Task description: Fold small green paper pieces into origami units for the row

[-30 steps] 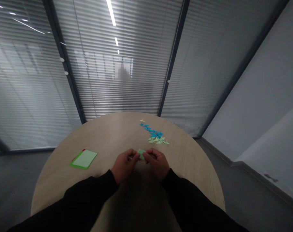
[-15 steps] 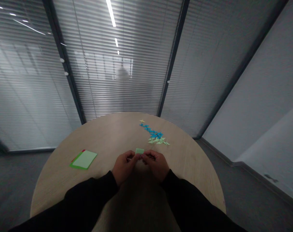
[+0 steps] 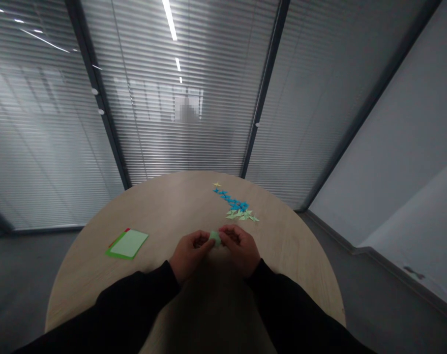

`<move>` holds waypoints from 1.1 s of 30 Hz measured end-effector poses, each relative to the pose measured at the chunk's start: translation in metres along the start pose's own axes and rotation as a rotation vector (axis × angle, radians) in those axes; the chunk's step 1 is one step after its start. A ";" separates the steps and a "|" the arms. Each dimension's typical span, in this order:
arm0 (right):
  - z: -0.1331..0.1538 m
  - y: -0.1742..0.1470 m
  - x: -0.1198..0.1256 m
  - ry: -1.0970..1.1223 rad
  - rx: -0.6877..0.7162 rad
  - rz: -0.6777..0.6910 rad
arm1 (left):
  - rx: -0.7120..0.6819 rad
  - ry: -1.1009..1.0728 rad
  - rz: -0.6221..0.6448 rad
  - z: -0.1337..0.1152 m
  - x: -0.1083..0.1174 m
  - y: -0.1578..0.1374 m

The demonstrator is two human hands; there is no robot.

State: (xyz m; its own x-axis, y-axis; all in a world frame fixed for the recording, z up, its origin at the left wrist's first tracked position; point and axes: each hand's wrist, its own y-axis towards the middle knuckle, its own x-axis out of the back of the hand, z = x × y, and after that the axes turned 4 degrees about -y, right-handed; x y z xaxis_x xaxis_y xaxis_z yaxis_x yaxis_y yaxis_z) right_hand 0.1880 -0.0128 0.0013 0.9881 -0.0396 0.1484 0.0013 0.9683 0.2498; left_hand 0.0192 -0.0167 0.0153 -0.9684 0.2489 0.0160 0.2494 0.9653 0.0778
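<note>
A small piece of pale green folded paper [image 3: 215,238] is pinched between my two hands, low over the near middle of the table. My left hand [image 3: 191,253] grips its left side with thumb and fingers. On the other side, my right hand [image 3: 241,248] is closed on its right edge. The fingers hide part of the paper, so its exact folds cannot be made out. Beyond my right hand lie several pale green folded paper pieces [image 3: 242,215], star-like and pointed. Blue folded paper pieces [image 3: 232,200] trail away from them toward a single yellow one [image 3: 216,184].
A stack of paper sheets [image 3: 129,244], pale green on top with brighter green and red edges below, lies on the left of the round wooden table [image 3: 164,206]. Behind the table stand glass panels with blinds [image 3: 186,147]; a white wall [image 3: 385,162] is at the right.
The green paper has turned and come slightly closer to me between my fingers. My right hand's fingers have shifted upward around its edge. The table items have stayed put.
</note>
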 end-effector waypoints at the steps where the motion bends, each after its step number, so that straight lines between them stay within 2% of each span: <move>1: 0.000 -0.001 0.000 -0.027 0.023 -0.012 | 0.005 -0.026 -0.012 0.000 0.000 0.000; 4: 0.001 -0.003 -0.001 -0.138 0.063 -0.029 | 0.015 -0.081 -0.017 0.002 0.000 0.001; 9: 0.007 -0.007 -0.002 -0.287 0.138 -0.056 | 0.039 -0.049 0.010 0.005 0.001 0.001; 15: 0.013 -0.008 -0.003 -0.481 0.456 -0.098 | 0.047 -0.057 0.004 0.013 0.002 0.002; 17: 0.013 -0.007 -0.002 -0.494 0.515 -0.097 | 0.042 -0.103 0.019 0.015 0.002 0.002; 19: 0.012 -0.007 -0.002 -0.445 0.479 -0.102 | 0.044 -0.142 0.038 0.016 0.002 0.002; 26: 0.009 -0.007 0.001 -0.120 0.120 0.003 | 0.013 -0.118 0.071 0.009 0.001 -0.001; 33: 0.007 -0.006 0.003 0.012 0.003 0.107 | -0.067 -0.037 0.088 0.011 0.003 0.001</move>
State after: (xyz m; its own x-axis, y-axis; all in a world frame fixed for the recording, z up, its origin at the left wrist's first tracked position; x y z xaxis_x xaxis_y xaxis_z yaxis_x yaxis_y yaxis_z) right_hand 0.1898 -0.0202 0.0070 0.9844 0.0671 0.1628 -0.1048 0.9661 0.2358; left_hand 0.0164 -0.0141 0.0040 -0.9416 0.3366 -0.0107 0.3316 0.9323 0.1445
